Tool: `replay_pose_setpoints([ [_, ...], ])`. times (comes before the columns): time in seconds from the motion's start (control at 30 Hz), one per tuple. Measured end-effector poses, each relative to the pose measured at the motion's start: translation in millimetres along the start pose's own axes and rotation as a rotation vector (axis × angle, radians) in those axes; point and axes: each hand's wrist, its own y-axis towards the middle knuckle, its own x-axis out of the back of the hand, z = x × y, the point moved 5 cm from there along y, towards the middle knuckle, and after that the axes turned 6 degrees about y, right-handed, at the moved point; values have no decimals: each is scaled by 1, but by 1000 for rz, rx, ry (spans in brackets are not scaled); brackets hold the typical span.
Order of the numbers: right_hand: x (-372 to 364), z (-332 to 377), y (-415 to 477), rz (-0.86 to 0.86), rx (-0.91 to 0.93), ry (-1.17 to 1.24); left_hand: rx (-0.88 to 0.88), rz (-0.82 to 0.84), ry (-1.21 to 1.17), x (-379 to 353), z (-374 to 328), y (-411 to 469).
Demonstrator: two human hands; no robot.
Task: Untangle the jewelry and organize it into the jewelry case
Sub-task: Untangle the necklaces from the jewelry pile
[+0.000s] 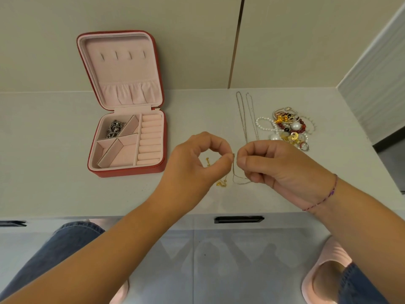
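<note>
While the two hands meet over the near middle of the counter, a fine chain runs between them. The left hand has thumb and forefinger closed into a ring, pinching the chain at their tips. The right hand pinches it just beside them, its other fingers curled under. The chain's slack loops down below the pinch and lies on the counter. Small gold charms rest at about six o'clock from the left fingertips, though I cannot tell whether they belong to that chain.

At ten o'clock from the hands stands the red jewelry case, lid propped open against the wall, pink lining showing. A dark silver piece lies in its far left compartment.

At twelve o'clock from the right hand, two thin chains lie stretched out side by side. At one o'clock sits the tangled pile of pearls, red beads, gold bits and rings. A thread bracelet circles the right wrist.
</note>
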Motion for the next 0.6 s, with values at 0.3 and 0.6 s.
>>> replay_pose_setpoints([
  [0.3, -3, 15, -6, -39, 178, -163, 71, 84, -195, -4, 0, 1],
  [0.6, -3, 15, -5, -44, 184, -219, 47, 97, -146, -5, 0, 1],
])
